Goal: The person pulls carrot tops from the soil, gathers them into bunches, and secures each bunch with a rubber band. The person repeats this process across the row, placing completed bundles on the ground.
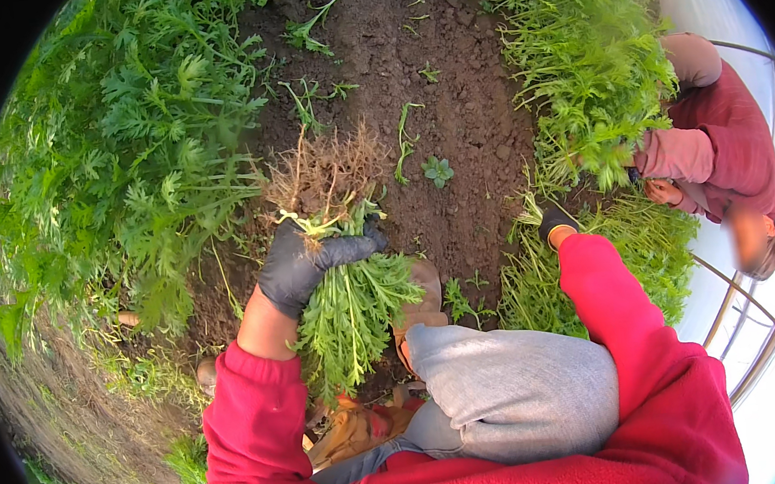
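Observation:
My left hand [313,266], in a dark glove, is closed around a bunch of leafy greens [349,314]. Its tangled brown roots [329,167] point away from me, and the leaves hang toward my body. Out to the right, my gloved right hand [554,220] is at the pale stem ends [531,211] beside a heap of cut or pulled greens [547,283]. Its fingers are mostly hidden, so whether it grips those stems is unclear.
Standing greens [137,146] grow on the left, with more greens [571,53] at upper right. Between them runs bare soil [378,56] with scattered plants. A co-worker [724,136] crouches at right, near plastic sheeting [760,348]. My bent knee [510,383] is below.

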A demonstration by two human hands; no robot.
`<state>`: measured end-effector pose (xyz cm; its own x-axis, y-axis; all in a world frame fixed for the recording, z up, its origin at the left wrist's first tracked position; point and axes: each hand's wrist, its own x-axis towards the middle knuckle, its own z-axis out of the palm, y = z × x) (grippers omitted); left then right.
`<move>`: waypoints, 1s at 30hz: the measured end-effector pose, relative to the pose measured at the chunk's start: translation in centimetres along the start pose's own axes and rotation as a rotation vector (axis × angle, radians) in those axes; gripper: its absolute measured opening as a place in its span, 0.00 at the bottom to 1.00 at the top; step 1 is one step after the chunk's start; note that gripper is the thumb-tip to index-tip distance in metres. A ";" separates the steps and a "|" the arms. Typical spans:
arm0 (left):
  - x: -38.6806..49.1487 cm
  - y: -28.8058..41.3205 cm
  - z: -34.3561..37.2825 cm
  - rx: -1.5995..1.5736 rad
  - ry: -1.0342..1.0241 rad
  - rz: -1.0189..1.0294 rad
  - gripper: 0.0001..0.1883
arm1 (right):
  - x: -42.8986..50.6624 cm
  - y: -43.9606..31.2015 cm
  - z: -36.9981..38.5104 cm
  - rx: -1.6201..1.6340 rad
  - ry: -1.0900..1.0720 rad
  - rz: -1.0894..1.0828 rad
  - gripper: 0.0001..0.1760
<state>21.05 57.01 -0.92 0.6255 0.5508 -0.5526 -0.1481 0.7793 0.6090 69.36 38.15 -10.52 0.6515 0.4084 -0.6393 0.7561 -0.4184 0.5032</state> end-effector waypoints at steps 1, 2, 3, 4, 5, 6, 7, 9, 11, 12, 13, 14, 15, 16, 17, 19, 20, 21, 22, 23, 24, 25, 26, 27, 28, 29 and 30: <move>0.0 -0.1 0.0 0.003 0.013 -0.030 0.25 | 0.4 0.1 0.0 0.013 -0.015 -0.080 0.23; -0.1 -0.1 -0.1 0.006 -0.009 -0.020 0.25 | 0.8 0.2 -0.3 0.033 0.027 -0.159 0.23; -0.1 -0.2 -0.1 0.021 -0.019 -0.028 0.25 | 1.0 0.1 -0.9 0.032 -0.010 -0.211 0.24; -0.1 -0.3 -0.2 0.038 -0.029 -0.037 0.25 | 1.4 0.2 -2.1 -0.033 -0.024 -0.277 0.24; -0.2 -0.3 -0.3 0.022 -0.049 -0.073 0.25 | 1.6 0.1 -3.2 -0.120 -0.116 -0.317 0.25; -0.2 -0.5 -0.4 0.003 -0.069 -0.106 0.25 | 1.7 0.0 -4.6 -0.235 -0.267 -0.297 0.23; -0.2 -0.6 -0.5 -0.033 -0.116 -0.111 0.25 | 2.0 -0.1 -6.3 -0.319 -0.368 -0.317 0.21; 0.3 -1.1 -0.6 -0.089 -0.144 -0.263 0.19 | 1.8 -0.9 -8.8 -0.162 -0.295 -0.377 0.23; 0.5 -1.5 -0.6 -0.145 -0.085 -0.481 0.19 | 0.7 -2.3 -10.6 0.059 -0.250 -0.400 0.21; 0.4 -1.8 -0.5 -0.234 -0.121 -0.490 0.19 | 0.2 -3.3 -11.8 -0.083 -0.319 -0.490 0.22; 0.4 -2.0 -0.3 -0.269 -0.120 -0.486 0.22 | -0.6 -4.4 -13.0 -0.169 -0.396 -0.519 0.23; 0.3 -2.1 -0.2 -0.344 -0.149 -0.469 0.23 | -1.6 -5.5 -14.5 -0.181 -0.443 -0.509 0.24; 0.1 -2.3 0.0 -0.403 -0.155 -0.478 0.24 | -2.9 -6.9 -15.8 0.064 -0.401 -0.416 0.23; -0.2 -2.3 0.1 -0.518 -0.232 -0.456 0.25 | -4.3 -7.8 -17.8 0.219 -0.421 -0.479 0.18; -0.3 -2.3 0.2 -0.584 -0.275 -0.480 0.25 | -6.2 -8.8 -19.4 0.508 -0.434 -0.597 0.12; -0.2 -2.3 0.5 -0.511 -0.235 -0.437 0.26 | -9.7 -11.7 -22.8 0.642 -0.569 -0.788 0.09; 0.0 -2.3 0.9 -0.433 -0.207 -0.343 0.24 | -11.6 -13.3 -23.9 0.745 -0.621 -0.853 0.07; 0.1 -2.3 1.1 -0.304 -0.135 -0.329 0.20 | -13.5 -14.8 -24.7 0.825 -0.660 -0.887 0.06; 0.1 -2.4 1.5 -0.357 -0.118 -0.274 0.19 | -15.2 -16.6 -25.0 0.859 -0.635 -0.925 0.09; 0.1 -2.4 1.8 -0.371 -0.044 -0.261 0.17 | -16.7 -18.2 -25.1 0.905 -0.616 -0.974 0.12; 0.0 -2.5 2.3 -0.438 -0.018 -0.228 0.18 | -18.2 -19.3 -24.9 0.885 -0.471 -1.087 0.20; -0.2 -2.5 2.5 -0.522 -0.007 -0.146 0.18 | -19.2 -20.2 -24.9 0.862 -0.546 -1.089 0.32; -0.3 -2.4 2.7 -0.515 0.046 -0.117 0.18 | -20.0 -21.3 -24.6 0.830 -0.455 -1.152 0.36; -0.4 -2.3 2.7 -0.516 0.076 -0.087 0.19 | -20.6 -22.0 -24.4 0.815 -0.389 -1.241 0.39; -0.5 -2.1 2.7 -0.556 0.089 -0.075 0.19 | -21.1 -22.8 -24.2 0.719 -0.193 -1.234 0.44; -0.7 -2.0 2.7 -0.553 0.082 -0.063 0.19 | -21.4 -23.3 -24.1 0.738 -0.069 -1.317 0.48; -0.8 -1.8 2.6 -0.550 0.073 -0.051 0.19 | -21.8 -23.8 -23.9 0.522 0.009 -1.206 0.51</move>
<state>22.81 54.35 -0.11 0.5906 0.5120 -0.6237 -0.5091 0.8361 0.2042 38.59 58.61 5.37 -0.4101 0.7481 -0.5216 0.7483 -0.0509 -0.6614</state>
